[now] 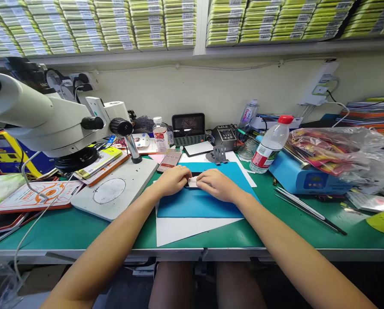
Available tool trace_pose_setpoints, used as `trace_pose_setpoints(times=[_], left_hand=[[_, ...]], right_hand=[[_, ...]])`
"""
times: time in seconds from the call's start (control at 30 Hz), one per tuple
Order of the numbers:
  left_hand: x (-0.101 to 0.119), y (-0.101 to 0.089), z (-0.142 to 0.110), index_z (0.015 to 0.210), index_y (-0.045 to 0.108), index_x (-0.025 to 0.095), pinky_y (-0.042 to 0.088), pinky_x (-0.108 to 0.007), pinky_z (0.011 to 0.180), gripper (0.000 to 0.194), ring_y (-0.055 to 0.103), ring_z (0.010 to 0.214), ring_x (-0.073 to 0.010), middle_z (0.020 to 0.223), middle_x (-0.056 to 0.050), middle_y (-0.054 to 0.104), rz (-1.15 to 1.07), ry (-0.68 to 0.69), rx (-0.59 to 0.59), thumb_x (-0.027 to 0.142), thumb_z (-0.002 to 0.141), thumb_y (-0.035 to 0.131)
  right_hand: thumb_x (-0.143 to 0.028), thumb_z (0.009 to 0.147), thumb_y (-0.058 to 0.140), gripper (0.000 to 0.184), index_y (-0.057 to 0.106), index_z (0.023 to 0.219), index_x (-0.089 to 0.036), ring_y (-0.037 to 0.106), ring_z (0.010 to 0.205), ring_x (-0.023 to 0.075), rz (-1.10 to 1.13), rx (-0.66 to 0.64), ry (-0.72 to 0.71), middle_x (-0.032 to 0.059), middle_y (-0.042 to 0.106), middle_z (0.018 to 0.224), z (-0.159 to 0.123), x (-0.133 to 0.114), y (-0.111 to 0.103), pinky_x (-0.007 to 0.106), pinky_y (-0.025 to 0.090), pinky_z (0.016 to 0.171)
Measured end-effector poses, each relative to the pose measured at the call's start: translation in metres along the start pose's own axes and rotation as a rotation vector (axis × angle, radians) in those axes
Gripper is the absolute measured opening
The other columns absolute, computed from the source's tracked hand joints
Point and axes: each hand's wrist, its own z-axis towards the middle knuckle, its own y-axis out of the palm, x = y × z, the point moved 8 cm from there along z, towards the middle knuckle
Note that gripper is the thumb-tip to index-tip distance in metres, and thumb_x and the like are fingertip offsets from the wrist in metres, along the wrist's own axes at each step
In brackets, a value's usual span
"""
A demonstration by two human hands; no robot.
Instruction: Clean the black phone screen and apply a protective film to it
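On the blue mat (205,206), my left hand (175,179) and my right hand (216,184) come together from either side. A small white piece (193,182), perhaps cloth or paper, lies between them over a dark flat object (196,174), mostly covered by my hands. My right fingers close on the white piece. The curled left fingers grip at the dark object's left end, where the exact hold is hidden. Just beyond my left hand lies a phone with a lit screen (170,160), and past my right hand stands a dark metal holder (217,154).
A microscope (50,116) with its pale base (114,189) fills the left. To the right are a red-capped bottle (271,146), a blue machine (303,176) under plastic bags, and tweezers (308,208). White paper (179,231) sticks out beneath the mat.
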Motion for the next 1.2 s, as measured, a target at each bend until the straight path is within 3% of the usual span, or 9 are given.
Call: trace_pose_setpoints(times=[0.1,0.27,0.43,0.53,0.7,0.87,1.0,1.1,1.2], left_hand=[[0.003,0.000,0.000,0.094,0.066,0.020,0.050,-0.037,0.084,0.026,0.061,0.093,-0.0241,0.094,-0.006,0.069,0.011,0.020,-0.008,0.009,0.085,0.044],[0.006,-0.002,0.000,0.107,0.069,0.021,0.050,-0.039,0.090,0.034,0.061,0.100,-0.0245,0.105,-0.007,0.069,0.018,0.047,0.005,0.009,0.088,0.044],[0.003,-0.006,-0.001,0.110,0.073,0.022,0.051,-0.039,0.095,0.036,0.061,0.105,-0.0248,0.112,-0.008,0.069,0.006,0.032,0.039,0.011,0.091,0.045],[0.003,-0.004,0.000,0.116,0.073,0.022,0.051,-0.039,0.098,0.037,0.061,0.108,-0.0248,0.117,-0.008,0.067,-0.001,0.040,0.036,0.012,0.091,0.047],[0.006,-0.001,0.000,0.125,0.068,0.024,0.050,-0.041,0.102,0.039,0.059,0.116,-0.0251,0.128,-0.009,0.064,-0.017,0.071,0.032,0.015,0.095,0.045],[0.007,-0.002,-0.001,0.125,0.068,0.023,0.049,-0.042,0.104,0.037,0.059,0.117,-0.0254,0.128,-0.008,0.065,-0.012,0.062,0.011,0.016,0.097,0.044],[0.012,0.001,0.000,0.125,0.067,0.022,0.050,-0.041,0.102,0.034,0.060,0.115,-0.0251,0.128,-0.008,0.066,0.008,0.092,0.014,0.020,0.099,0.045],[0.025,0.006,0.002,0.128,0.064,0.022,0.048,-0.042,0.106,0.033,0.058,0.123,-0.0263,0.134,-0.009,0.063,0.046,0.154,0.028,0.025,0.101,0.046],[0.037,0.013,0.003,0.134,0.059,0.021,0.043,-0.043,0.112,0.036,0.054,0.132,-0.0266,0.140,-0.010,0.061,0.059,0.185,0.005,0.031,0.103,0.044]], right_hand=[[-0.034,0.103,0.042,0.038,0.077,0.096,-0.020,0.067,0.103,0.0266,-0.022,0.034,0.033,0.0115,0.075,0.111,-0.005,0.007,-0.008,0.044,0.047,0.093],[-0.037,0.098,0.053,0.030,0.074,0.112,-0.022,0.063,0.113,0.0289,-0.008,0.033,0.009,0.0109,0.072,0.121,-0.003,0.005,-0.004,0.047,0.046,0.098],[-0.032,0.100,0.047,0.035,0.078,0.091,-0.020,0.069,0.097,0.0257,0.009,0.046,0.040,0.0110,0.076,0.104,-0.009,0.022,-0.013,0.042,0.050,0.089],[-0.031,0.099,0.047,0.034,0.079,0.093,-0.019,0.069,0.098,0.0267,-0.003,0.067,0.066,0.0122,0.075,0.107,-0.014,0.028,-0.019,0.043,0.051,0.088],[-0.032,0.098,0.052,0.030,0.079,0.091,-0.023,0.070,0.098,0.0222,0.025,0.040,0.043,0.0060,0.077,0.105,-0.015,0.028,-0.017,0.035,0.051,0.089],[-0.033,0.098,0.048,0.037,0.080,0.085,-0.020,0.070,0.093,0.0277,-0.002,0.093,0.132,0.0117,0.077,0.102,-0.020,0.044,-0.026,0.043,0.053,0.085],[-0.032,0.098,0.050,0.030,0.078,0.105,-0.024,0.068,0.110,0.0257,0.022,0.032,0.063,0.0081,0.075,0.119,-0.015,0.026,-0.015,0.041,0.051,0.097],[-0.035,0.098,0.054,0.033,0.069,0.126,-0.029,0.059,0.128,0.0261,0.038,-0.020,0.016,0.0047,0.068,0.135,-0.011,0.009,-0.004,0.048,0.041,0.110],[-0.033,0.099,0.052,0.029,0.069,0.122,-0.030,0.060,0.127,0.0259,0.040,-0.021,-0.003,0.0034,0.069,0.134,-0.011,0.004,-0.004,0.054,0.035,0.114]])
